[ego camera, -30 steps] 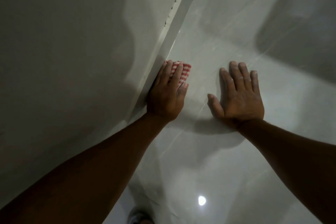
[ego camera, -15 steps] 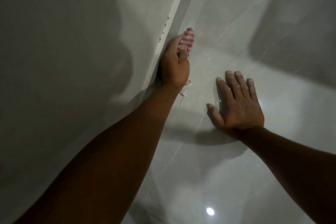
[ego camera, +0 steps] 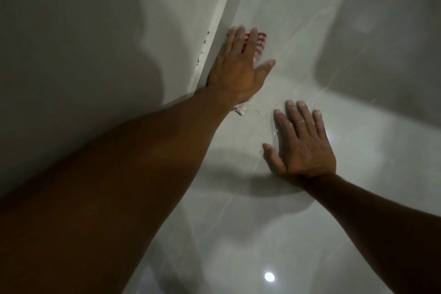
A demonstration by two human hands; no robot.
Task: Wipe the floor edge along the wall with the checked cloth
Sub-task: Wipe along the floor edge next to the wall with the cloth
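My left hand (ego camera: 238,69) lies flat on a red-and-white checked cloth (ego camera: 260,44) and presses it against the floor where the glossy grey floor (ego camera: 298,55) meets the pale wall (ego camera: 95,43). The cloth shows beyond my fingertips, and a frayed corner with a loose thread sticks out under my wrist. My fingers are spread over the cloth, thumb out to the right. My right hand (ego camera: 303,143) rests palm down on the floor, fingers apart, holding nothing, a little nearer to me and to the right of the left hand.
A light skirting strip (ego camera: 222,21) runs along the foot of the wall away from me, with small dark chips on the wall beside it. Tile joints cross the shiny floor. A lamp reflection (ego camera: 269,276) glints near the bottom.
Over the last second my left hand slid the cloth forward along the wall edge, away from me, then came back a little. My right hand stayed planted on the floor.
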